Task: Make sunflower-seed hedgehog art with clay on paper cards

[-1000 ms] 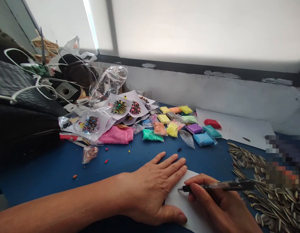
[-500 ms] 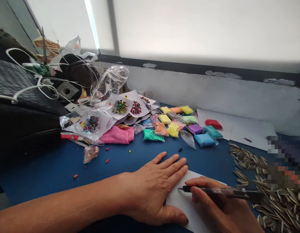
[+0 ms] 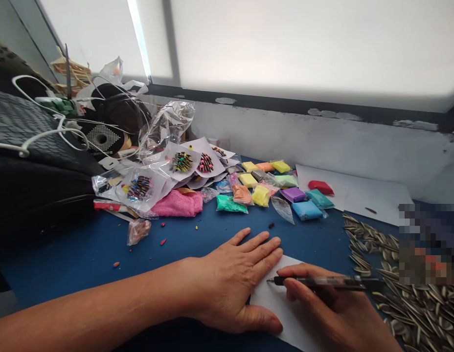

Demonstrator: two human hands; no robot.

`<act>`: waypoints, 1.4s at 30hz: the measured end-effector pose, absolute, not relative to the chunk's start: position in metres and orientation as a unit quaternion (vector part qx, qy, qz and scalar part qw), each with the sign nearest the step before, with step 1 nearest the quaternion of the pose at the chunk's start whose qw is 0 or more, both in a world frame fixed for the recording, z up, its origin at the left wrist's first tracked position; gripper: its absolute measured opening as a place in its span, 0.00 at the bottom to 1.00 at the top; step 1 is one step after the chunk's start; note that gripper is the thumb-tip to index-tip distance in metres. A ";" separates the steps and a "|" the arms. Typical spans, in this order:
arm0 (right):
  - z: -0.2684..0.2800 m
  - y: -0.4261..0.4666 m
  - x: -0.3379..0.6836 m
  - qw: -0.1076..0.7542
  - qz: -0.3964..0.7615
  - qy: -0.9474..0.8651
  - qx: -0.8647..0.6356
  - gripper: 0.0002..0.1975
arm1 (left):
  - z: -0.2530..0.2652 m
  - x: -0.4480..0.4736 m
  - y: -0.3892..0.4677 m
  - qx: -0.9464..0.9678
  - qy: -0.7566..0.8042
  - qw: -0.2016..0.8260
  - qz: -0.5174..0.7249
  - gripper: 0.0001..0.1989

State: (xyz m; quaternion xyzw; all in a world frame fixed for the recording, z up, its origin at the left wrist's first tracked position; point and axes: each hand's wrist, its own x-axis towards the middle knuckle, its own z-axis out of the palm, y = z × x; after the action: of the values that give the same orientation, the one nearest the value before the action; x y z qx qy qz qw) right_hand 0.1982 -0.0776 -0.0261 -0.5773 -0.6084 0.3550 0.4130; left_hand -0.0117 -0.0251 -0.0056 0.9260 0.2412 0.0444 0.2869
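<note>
My left hand point(image 3: 245, 281) lies flat with its fingers spread, pressing on the left side of a white sheet of paper point(image 3: 269, 296) and the blue tabletop. In my right hand point(image 3: 337, 308) a dark pen with a clear barrel point(image 3: 318, 281) is pinched between thumb and fingers. The pen's tip is at the paper, just right of my left hand. Any marks on the sheet are too faint to make out. Part of the paper is hidden under both hands.
Striped sunflower seeds point(image 3: 414, 293) are heaped at the right. Bagged coloured clay blocks point(image 3: 260, 195) lie beyond my hands, with white sheets point(image 3: 359, 190) to their right. A pink cloth point(image 3: 179, 204) and papers bearing decorated seeds point(image 3: 183, 161) are at the back left.
The pen and my right hand have shifted slightly left and up in the view, and the whole view has moved a little. My left hand stays flat on the paper.
</note>
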 end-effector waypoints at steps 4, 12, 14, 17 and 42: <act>-0.028 -0.079 0.197 0.422 0.384 -0.581 -0.581 0.10 | -0.007 -0.012 -0.025 0.928 0.242 0.280 0.051 0.44; -0.029 -0.080 0.199 0.411 0.404 -0.568 -0.588 0.14 | -0.005 -0.012 -0.025 0.926 0.241 0.287 0.041 0.44; -0.028 -0.080 0.198 0.411 0.411 -0.566 -0.585 0.14 | -0.005 -0.012 -0.025 0.927 0.242 0.285 0.043 0.44; -0.028 -0.081 0.198 0.418 0.422 -0.556 -0.582 0.14 | -0.005 -0.012 -0.025 0.928 0.242 0.279 0.049 0.44; -0.024 -0.083 0.194 0.407 0.419 -0.561 -0.586 0.10 | -0.008 -0.012 -0.025 0.925 0.247 0.284 0.047 0.45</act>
State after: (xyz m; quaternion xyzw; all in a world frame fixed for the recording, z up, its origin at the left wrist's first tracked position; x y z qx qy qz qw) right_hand 0.1944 -0.0829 -0.0238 -0.5860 -0.5612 0.4195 0.4070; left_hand -0.0121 -0.0253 -0.0075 0.9252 0.2475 0.0474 0.2838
